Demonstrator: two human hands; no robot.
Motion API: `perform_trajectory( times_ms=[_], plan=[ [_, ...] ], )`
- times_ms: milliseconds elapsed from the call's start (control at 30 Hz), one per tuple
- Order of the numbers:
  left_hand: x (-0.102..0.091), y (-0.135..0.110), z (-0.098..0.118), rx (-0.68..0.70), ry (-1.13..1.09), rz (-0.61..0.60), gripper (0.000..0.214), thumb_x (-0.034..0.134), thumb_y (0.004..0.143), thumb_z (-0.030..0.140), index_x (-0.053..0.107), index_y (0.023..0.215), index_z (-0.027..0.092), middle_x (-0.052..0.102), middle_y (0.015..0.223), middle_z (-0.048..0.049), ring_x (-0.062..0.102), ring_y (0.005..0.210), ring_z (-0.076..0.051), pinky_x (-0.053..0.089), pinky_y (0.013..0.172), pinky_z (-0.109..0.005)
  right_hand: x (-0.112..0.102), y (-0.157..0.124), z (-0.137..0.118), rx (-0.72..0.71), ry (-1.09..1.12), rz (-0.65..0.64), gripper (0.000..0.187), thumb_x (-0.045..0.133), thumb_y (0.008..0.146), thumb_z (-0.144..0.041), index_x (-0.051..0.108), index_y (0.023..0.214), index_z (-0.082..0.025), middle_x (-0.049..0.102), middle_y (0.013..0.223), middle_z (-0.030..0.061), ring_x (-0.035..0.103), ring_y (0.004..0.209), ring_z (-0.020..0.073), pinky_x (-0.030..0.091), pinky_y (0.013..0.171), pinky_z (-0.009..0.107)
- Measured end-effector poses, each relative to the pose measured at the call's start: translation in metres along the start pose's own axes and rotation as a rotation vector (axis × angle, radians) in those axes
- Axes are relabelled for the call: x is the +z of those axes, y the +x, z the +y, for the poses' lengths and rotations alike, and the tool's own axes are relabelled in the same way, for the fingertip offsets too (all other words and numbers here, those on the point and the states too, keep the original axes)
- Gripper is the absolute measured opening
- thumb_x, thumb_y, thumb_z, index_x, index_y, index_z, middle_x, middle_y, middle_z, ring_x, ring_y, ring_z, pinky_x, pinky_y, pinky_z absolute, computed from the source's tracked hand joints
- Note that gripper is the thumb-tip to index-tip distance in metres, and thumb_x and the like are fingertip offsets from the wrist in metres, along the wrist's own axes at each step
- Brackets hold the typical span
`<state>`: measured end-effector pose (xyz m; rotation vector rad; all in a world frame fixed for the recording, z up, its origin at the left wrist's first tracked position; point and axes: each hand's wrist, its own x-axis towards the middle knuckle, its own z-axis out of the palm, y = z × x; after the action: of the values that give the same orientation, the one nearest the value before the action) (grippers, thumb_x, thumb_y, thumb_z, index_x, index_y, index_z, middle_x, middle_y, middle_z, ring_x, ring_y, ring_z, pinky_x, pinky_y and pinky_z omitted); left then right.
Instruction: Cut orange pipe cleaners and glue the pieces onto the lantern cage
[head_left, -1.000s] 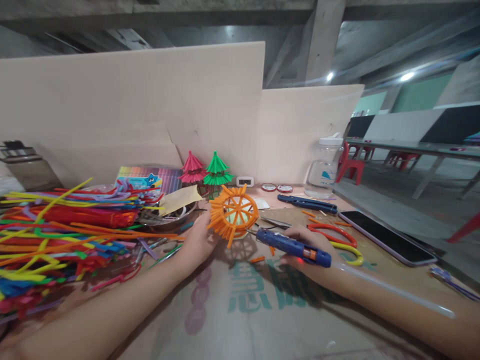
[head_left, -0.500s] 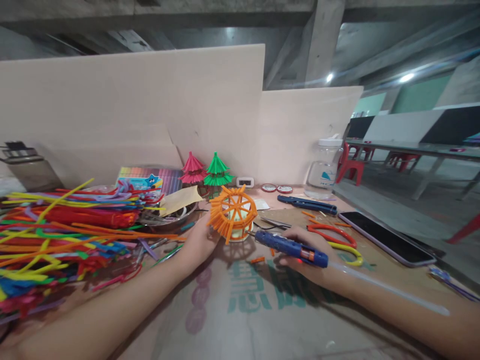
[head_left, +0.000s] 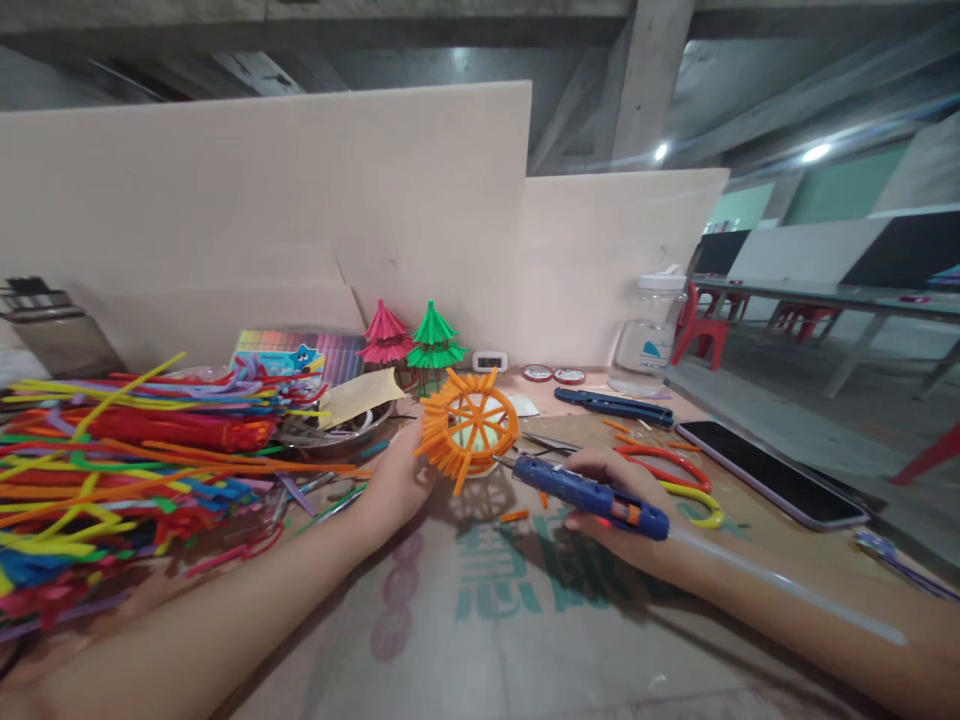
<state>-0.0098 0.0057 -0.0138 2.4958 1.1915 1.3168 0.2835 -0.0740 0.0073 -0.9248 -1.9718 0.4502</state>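
Observation:
My left hand (head_left: 397, 480) grips an orange pipe-cleaner wheel-shaped piece (head_left: 466, 428) by its left edge and holds it tilted just above the cardboard. My right hand (head_left: 611, 500) is closed round a blue glue gun (head_left: 592, 497), a clear glue stick trailing out of its back. The gun's nozzle points left and sits close to the lower right edge of the orange piece. A few short orange offcuts (head_left: 514, 516) lie on the cardboard below the nozzle.
A big heap of coloured pipe cleaners (head_left: 127, 460) fills the left. Pink and green paper pagodas (head_left: 411, 340) stand at the back by the board wall. Red and yellow handled scissors (head_left: 675, 475), a blue tool (head_left: 615, 407), a phone (head_left: 772, 485) and a clear bottle (head_left: 646, 335) lie right.
The orange piece dipped toward the cardboard half a second ago and is now raised and tilted again. The glue gun stays at its lower right edge, barely shifted.

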Motion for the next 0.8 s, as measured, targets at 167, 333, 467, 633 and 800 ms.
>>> perform_trajectory(
  times_ms=[167,333,467,633,800],
  plan=[
    [-0.003,0.001,0.007,0.007,-0.002,-0.013,0.048,0.052,0.074,0.007,0.062,0.119,0.022,0.065,0.126,-0.0087,0.056,0.121,-0.029,0.043,0.107,-0.047,0.001,0.001,0.001,0.007,0.016,0.002,0.031,0.071,0.075,-0.031,0.061,0.104,-0.024,0.073,0.087,0.0031,0.069,0.069,0.0189,0.053,0.061,0.029],
    [-0.004,0.003,0.009,0.018,-0.007,-0.041,0.043,0.051,0.077,0.009,0.062,0.117,0.019,0.064,0.126,-0.0109,0.055,0.122,-0.029,0.043,0.107,-0.048,0.001,0.0,0.001,0.008,-0.03,0.013,0.03,0.072,0.075,-0.031,0.062,0.103,-0.024,0.073,0.084,0.0029,0.068,0.071,0.0194,0.052,0.064,0.03],
    [-0.005,0.004,0.009,0.037,-0.003,-0.044,0.038,0.051,0.079,0.011,0.063,0.114,0.02,0.065,0.123,-0.0105,0.057,0.119,-0.028,0.043,0.107,-0.047,0.0,0.0,-0.002,0.006,-0.019,-0.001,0.03,0.072,0.076,-0.029,0.061,0.104,-0.024,0.073,0.085,0.0019,0.068,0.071,0.0188,0.052,0.064,0.029],
    [-0.006,0.004,0.011,0.033,0.016,-0.041,0.038,0.051,0.079,0.012,0.064,0.113,0.021,0.068,0.117,-0.0087,0.06,0.114,-0.027,0.046,0.104,-0.043,0.001,0.001,-0.001,0.046,0.008,-0.015,0.029,0.072,0.076,-0.031,0.061,0.102,-0.024,0.073,0.081,0.0016,0.068,0.068,0.0183,0.051,0.06,0.028],
    [-0.005,0.002,0.007,0.003,-0.009,-0.021,0.043,0.052,0.077,0.011,0.061,0.118,0.019,0.065,0.122,-0.0104,0.058,0.118,-0.028,0.044,0.106,-0.045,0.001,0.001,0.0,0.026,-0.007,-0.006,0.029,0.073,0.075,-0.032,0.062,0.1,-0.024,0.072,0.082,0.0013,0.066,0.067,0.0171,0.051,0.061,0.028]
  ],
)
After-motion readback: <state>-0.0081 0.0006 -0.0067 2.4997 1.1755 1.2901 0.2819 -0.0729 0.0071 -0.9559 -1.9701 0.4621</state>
